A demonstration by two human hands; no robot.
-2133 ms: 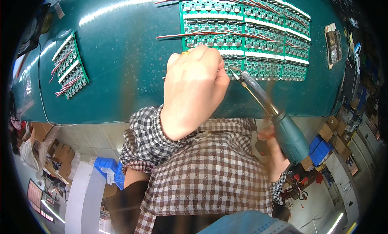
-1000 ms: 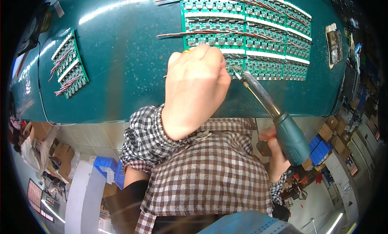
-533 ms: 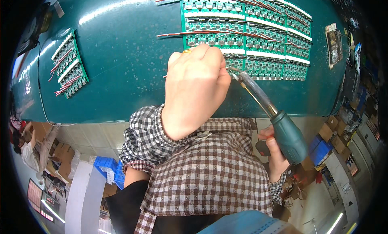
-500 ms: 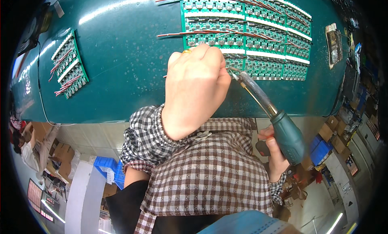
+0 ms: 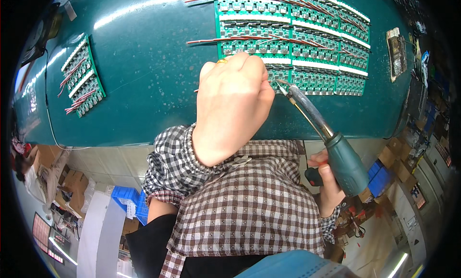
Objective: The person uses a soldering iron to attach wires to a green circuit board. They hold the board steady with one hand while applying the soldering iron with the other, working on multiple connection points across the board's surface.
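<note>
My left hand (image 5: 235, 98), back upward, is closed in a pinch over the lower left of a panel of green circuit boards (image 5: 314, 78). Its fingertips are turned away, so what they pinch is hidden. A thin wire end (image 5: 195, 90) pokes out past the hand's left edge. My right hand (image 5: 330, 182) grips a soldering iron (image 5: 346, 165) with a dark green handle, a metal shaft and a thin brass-coloured tube alongside. The iron's tip is over the bottom board row, just right of my left fingers; I cannot tell whether it touches. Red and dark wires (image 5: 230, 40) lie across the upper rows.
A smaller board panel with wires (image 5: 82, 78) lies on the green table (image 5: 144, 76) at the left. A worn metal holder (image 5: 395, 54) sits at the right. A thin cable (image 5: 48, 105) runs down the left side. Blue crates (image 5: 126, 195) stand below the table.
The soldering iron and my right hand have shifted slightly right, widening the gap between its tip and my left fingers. My left hand has stayed in place.
</note>
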